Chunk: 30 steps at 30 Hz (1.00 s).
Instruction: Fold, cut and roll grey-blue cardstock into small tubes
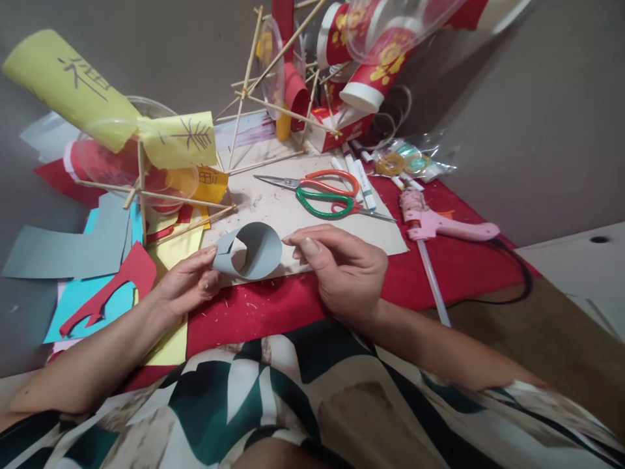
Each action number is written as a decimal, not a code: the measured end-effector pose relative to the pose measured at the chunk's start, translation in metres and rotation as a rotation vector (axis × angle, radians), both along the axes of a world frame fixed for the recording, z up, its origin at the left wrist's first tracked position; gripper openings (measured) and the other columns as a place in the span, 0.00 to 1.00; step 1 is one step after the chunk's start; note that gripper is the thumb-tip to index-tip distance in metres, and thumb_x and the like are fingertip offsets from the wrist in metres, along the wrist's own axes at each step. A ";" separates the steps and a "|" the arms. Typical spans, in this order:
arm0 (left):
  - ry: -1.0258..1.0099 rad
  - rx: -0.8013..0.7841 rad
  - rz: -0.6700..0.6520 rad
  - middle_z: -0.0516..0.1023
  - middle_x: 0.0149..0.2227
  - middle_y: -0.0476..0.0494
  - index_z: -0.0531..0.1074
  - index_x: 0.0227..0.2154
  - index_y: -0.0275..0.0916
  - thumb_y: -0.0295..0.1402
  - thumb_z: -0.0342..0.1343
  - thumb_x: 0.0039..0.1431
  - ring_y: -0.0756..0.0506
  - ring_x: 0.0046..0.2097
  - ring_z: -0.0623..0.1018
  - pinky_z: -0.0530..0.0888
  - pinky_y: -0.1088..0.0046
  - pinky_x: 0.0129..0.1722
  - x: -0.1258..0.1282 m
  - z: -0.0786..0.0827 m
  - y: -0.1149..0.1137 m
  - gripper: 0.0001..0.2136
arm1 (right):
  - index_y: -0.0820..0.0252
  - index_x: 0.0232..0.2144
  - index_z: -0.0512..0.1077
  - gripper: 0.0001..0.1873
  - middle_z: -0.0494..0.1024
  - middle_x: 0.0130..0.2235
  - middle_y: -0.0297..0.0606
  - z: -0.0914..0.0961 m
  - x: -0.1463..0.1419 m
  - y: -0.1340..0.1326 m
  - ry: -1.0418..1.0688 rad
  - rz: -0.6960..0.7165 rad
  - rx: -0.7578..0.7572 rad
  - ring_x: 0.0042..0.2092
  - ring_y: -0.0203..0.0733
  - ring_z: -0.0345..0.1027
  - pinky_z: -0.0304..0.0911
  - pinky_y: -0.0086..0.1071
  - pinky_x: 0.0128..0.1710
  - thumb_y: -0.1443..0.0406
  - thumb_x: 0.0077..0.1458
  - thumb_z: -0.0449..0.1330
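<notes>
My left hand [191,283] pinches a rolled grey paper tube [266,251] by its left side, thumb on top. The tube's round open end faces me, and a pale patch shows at its left, by the overlapping edges. Just right of the tube, my right hand [344,270] is closed, thumb against forefinger; what sits between the fingertips, if anything, is too small to make out. I cannot tell whether they touch the tube's rim. Beyond the hands lie scissors with one orange and one green handle [325,203], on a pale board [273,195].
A pink glue gun [439,226] with its stick and cord rests at right on the red cloth [263,312]. Stick frames [244,94] with red cups [378,62] stand behind. Markers [364,185] lie beside the scissors. Coloured paper [63,251] is piled at left.
</notes>
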<state>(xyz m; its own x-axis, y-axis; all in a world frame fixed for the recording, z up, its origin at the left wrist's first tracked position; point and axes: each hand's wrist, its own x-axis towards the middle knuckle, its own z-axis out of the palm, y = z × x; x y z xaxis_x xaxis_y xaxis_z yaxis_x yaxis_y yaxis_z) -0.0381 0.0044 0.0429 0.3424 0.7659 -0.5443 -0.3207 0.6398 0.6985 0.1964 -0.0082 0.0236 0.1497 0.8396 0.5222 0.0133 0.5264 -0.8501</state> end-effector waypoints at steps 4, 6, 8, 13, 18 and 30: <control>0.015 0.041 0.080 0.66 0.15 0.55 0.71 0.31 0.37 0.29 0.63 0.58 0.57 0.15 0.66 0.68 0.86 0.17 0.004 -0.004 0.001 0.06 | 0.53 0.33 0.81 0.08 0.84 0.34 0.35 0.004 0.002 0.004 -0.041 0.004 0.128 0.38 0.42 0.77 0.72 0.40 0.43 0.68 0.61 0.62; 0.051 0.085 0.104 0.69 0.16 0.54 0.71 0.31 0.37 0.30 0.65 0.58 0.56 0.16 0.69 0.69 0.86 0.18 0.005 -0.007 0.001 0.07 | 0.53 0.33 0.81 0.08 0.83 0.33 0.34 0.006 0.002 0.006 -0.068 0.019 0.138 0.37 0.41 0.76 0.71 0.39 0.42 0.69 0.60 0.62; 0.097 0.122 0.100 0.71 0.15 0.53 0.71 0.31 0.37 0.32 0.67 0.56 0.55 0.16 0.71 0.68 0.86 0.17 0.006 -0.008 0.000 0.09 | 0.54 0.32 0.80 0.07 0.83 0.32 0.34 0.005 0.001 0.008 -0.111 0.048 0.092 0.37 0.41 0.75 0.70 0.38 0.41 0.69 0.60 0.63; 0.154 0.212 0.085 0.76 0.16 0.50 0.73 0.32 0.36 0.40 0.71 0.51 0.52 0.17 0.75 0.70 0.85 0.18 0.012 -0.009 -0.009 0.16 | 0.55 0.30 0.80 0.02 0.81 0.31 0.35 0.000 -0.002 0.008 -0.215 0.133 -0.094 0.35 0.41 0.73 0.69 0.35 0.37 0.65 0.55 0.67; 0.136 0.297 0.026 0.79 0.18 0.46 0.74 0.34 0.34 0.46 0.71 0.51 0.49 0.20 0.79 0.72 0.82 0.19 0.016 -0.016 -0.017 0.20 | 0.57 0.25 0.78 0.07 0.76 0.26 0.34 -0.003 -0.002 0.003 -0.238 0.200 -0.301 0.26 0.36 0.65 0.60 0.29 0.25 0.62 0.52 0.69; 0.180 0.394 0.021 0.82 0.21 0.45 0.77 0.32 0.34 0.43 0.68 0.56 0.51 0.22 0.80 0.76 0.82 0.24 0.014 -0.014 -0.022 0.15 | 0.58 0.18 0.68 0.17 0.63 0.21 0.31 0.002 0.000 0.002 -0.291 0.273 -0.462 0.25 0.35 0.56 0.54 0.29 0.25 0.59 0.55 0.63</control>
<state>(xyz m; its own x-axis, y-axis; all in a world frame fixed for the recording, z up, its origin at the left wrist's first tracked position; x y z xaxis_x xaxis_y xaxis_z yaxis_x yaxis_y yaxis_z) -0.0246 -0.0181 0.0285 0.2508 0.9330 -0.2582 -0.1820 0.3074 0.9340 0.1963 -0.0057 0.0256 -0.1970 0.9770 0.0820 0.1957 0.1212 -0.9731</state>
